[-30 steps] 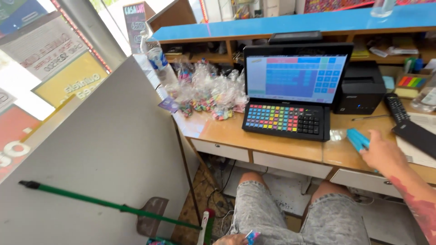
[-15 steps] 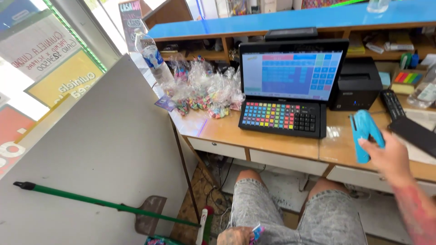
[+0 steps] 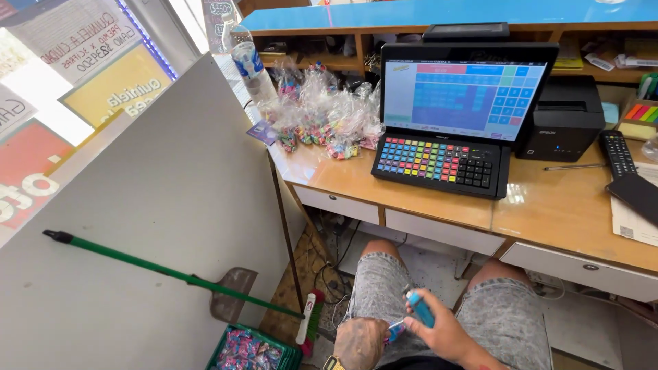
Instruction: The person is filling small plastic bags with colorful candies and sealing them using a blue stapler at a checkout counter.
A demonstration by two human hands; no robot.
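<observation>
My right hand (image 3: 447,334) is down in my lap, between my knees, closed around a small blue stapler-like tool (image 3: 420,308) held upright. My left hand (image 3: 359,341) sits just left of it and pinches a small colourful packet (image 3: 395,331) whose end touches the blue tool. Both hands rest over my grey shorts (image 3: 510,322), below the wooden desk (image 3: 548,212).
On the desk stand a touchscreen terminal (image 3: 466,92) with a multicoloured keyboard (image 3: 435,163), a black printer (image 3: 565,120), clear bags of sweets (image 3: 322,120), a water bottle (image 3: 245,62), a remote (image 3: 618,152) and a phone (image 3: 637,195). A green-handled broom (image 3: 171,274) leans on a white panel (image 3: 151,205) above a green basket (image 3: 250,349).
My right hand has left the desk's right side and carried the blue tool down into my lap, meeting my left hand. The view has tilted lower.
</observation>
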